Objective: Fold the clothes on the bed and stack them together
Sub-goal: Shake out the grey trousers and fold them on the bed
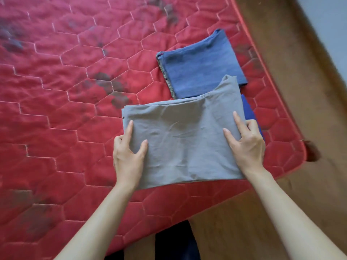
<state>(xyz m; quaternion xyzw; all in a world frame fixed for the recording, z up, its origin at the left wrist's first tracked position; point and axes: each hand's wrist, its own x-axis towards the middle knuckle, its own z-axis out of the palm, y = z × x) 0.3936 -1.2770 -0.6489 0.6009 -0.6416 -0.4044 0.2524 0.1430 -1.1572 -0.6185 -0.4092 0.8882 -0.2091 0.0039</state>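
The bed (56, 109) carries a red quilted mattress cover stitched in hexagons, with dark smudges scattered across it; a brown wooden floor (244, 222) shows past its corner at 5 o'clock.

Nearest the viewer, both forearms reach in from 6 o'clock. The left hand (127, 152) takes the left edge of the grey garment (184, 143): thumb on top, index finger laid along the border, remaining fingers curled under the edge. The right hand (246, 143) takes the right edge in the same manner, thumb and index on top, other fingers wrapped round the side. Each grip is therefore closed on the cloth.

The grey garment is folded to a rough rectangle and lies at the centre of the view, near the bed corner. A strip of bright blue fabric (249, 113) shows beneath its right edge at 3 o'clock; what it belongs to cannot be told.

Beyond, at 1 o'clock, a folded blue garment (201, 68) lies flat, its near edge covered by the grey one.

Handling judgement: the grey cloth is light, thin and limp, and creases readily. It will sag if lifted by one edge. Hold both short sides together, pinching all layers, to keep the fold intact when moving it onto the stack.
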